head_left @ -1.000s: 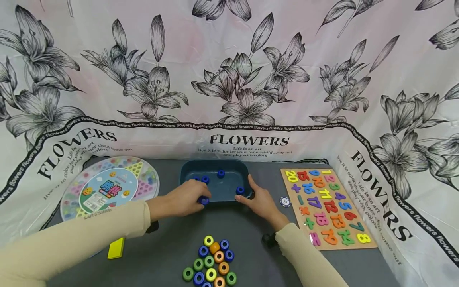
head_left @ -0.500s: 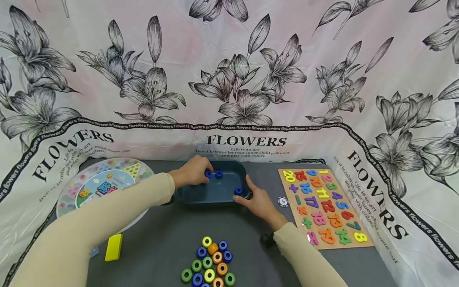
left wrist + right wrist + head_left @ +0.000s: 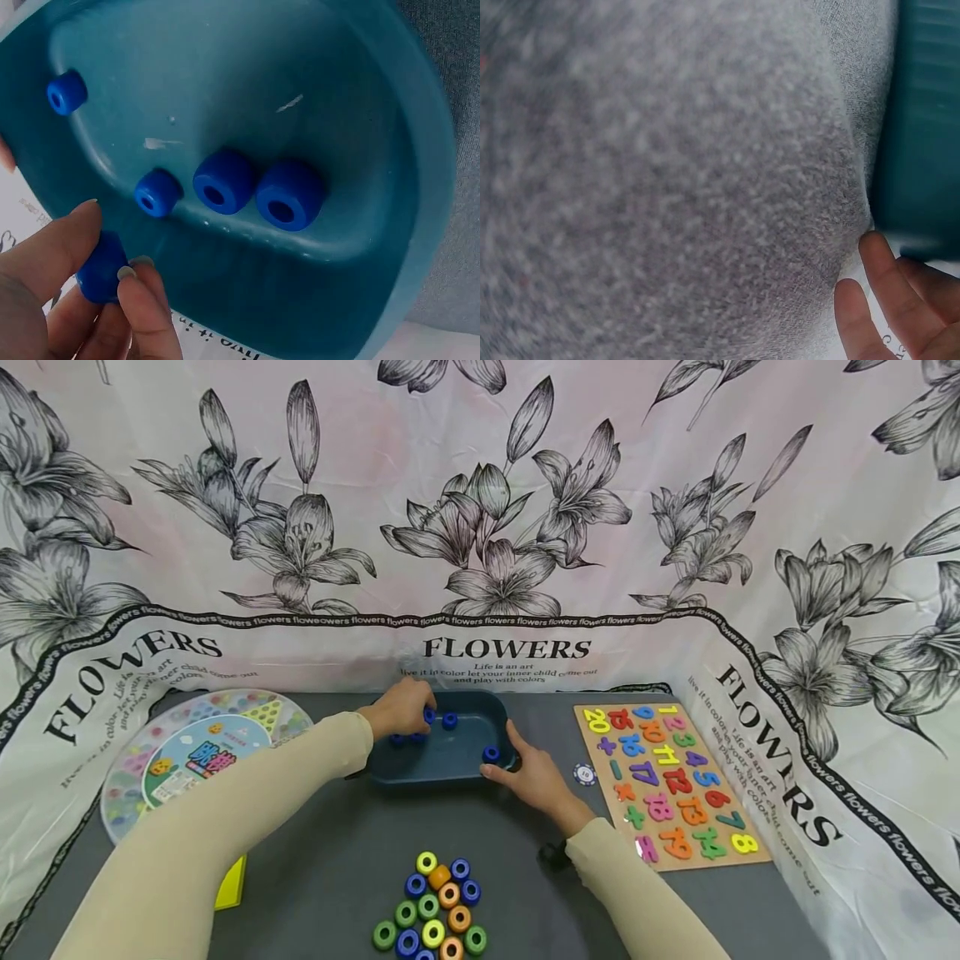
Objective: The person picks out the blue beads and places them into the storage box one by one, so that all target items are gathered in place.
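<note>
In the head view, a dark teal tray (image 3: 457, 760) lies at the back of the table. My left hand (image 3: 401, 706) is over its far left side, pinching a blue bead (image 3: 103, 268) between thumb and fingers above the tray wall. Several other blue beads (image 3: 225, 181) rest on the tray floor; one blue bead (image 3: 491, 753) sits at the right end, close to my right thumb. My right hand (image 3: 536, 772) grips the tray's right front corner, thumb at the front rim and fingers along the outer side. Part of its fingers is hidden behind the tray in the right wrist view.
A cluster of blue, green, yellow and orange beads (image 3: 427, 906) lies at the front. To the right are a number puzzle board (image 3: 622, 852) and a poker chip (image 3: 584, 774). A round game board (image 3: 123, 777) and a yellow block (image 3: 231, 885) are at left, partly behind the sleeve.
My left hand has carried its blue bead from the tray's front left to the far left side. My right hand keeps its hold on the tray; the view has shifted slightly.
</note>
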{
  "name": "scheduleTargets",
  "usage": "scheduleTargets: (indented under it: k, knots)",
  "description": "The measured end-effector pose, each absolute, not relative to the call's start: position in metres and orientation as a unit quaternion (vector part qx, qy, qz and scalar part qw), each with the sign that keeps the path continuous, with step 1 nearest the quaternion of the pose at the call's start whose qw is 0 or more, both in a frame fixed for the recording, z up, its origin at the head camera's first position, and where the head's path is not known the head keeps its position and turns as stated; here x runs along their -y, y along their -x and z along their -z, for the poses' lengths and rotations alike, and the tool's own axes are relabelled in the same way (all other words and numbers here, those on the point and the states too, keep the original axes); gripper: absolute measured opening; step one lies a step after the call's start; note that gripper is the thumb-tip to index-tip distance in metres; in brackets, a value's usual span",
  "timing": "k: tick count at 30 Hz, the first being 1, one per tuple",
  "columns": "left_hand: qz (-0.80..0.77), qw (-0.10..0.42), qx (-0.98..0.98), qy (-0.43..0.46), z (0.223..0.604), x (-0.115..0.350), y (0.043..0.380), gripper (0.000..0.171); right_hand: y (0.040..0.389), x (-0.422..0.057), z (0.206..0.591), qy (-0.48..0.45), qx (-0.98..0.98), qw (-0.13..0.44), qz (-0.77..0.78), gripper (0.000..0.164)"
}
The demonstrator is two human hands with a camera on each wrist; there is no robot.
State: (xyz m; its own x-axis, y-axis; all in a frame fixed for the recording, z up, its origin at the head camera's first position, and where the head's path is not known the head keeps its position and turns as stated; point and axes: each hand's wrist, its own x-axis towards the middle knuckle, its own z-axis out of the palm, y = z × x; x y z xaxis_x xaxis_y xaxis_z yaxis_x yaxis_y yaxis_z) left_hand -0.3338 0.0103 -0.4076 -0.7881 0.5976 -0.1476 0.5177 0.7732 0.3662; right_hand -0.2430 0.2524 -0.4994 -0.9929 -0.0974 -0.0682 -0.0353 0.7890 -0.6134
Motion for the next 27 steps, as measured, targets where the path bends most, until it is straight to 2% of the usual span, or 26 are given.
scheduleTargets:
  k: [6,9,11,14,16,19,21,27]
  knots:
    - [-0.156,0.109,-0.933,-0.307,0.408,-0.006,0.334,0.036,0.243,-0.252,0.499,0.042,-0.943,0.053,0.325,0.101]
    - [-0.162,0.094,-0.929,-0.32,0.406,-0.004,0.334,0.013,0.243,-0.252,0.499,0.041,-0.942,0.052,0.328,0.101]
    - [-0.158,0.08,-0.926,-0.333,0.402,-0.004,0.33,0.012,0.244,-0.252,0.498,0.04,-0.942,0.052,0.328,0.101]
    - [-0.149,0.079,-0.92,-0.354,0.393,-0.007,0.313,0.012,0.245,-0.253,0.498,0.039,-0.942,0.051,0.328,0.101]
    - [-0.136,0.067,-0.911,-0.385,0.387,-0.009,0.295,0.024,0.245,-0.254,0.497,0.038,-0.943,0.051,0.328,0.101]
    - [-0.112,0.065,-0.89,-0.436,0.386,-0.011,0.261,0.021,0.246,-0.254,0.496,0.039,-0.944,0.05,0.324,0.101]
    - [-0.082,0.077,-0.879,-0.464,0.389,-0.01,0.24,0.017,0.246,-0.254,0.497,0.042,-0.945,0.046,0.322,0.1]
    - [0.003,0.179,-0.869,-0.461,0.419,0.003,0.191,0.026,0.244,-0.252,0.501,0.047,-0.948,0.031,0.315,0.1]
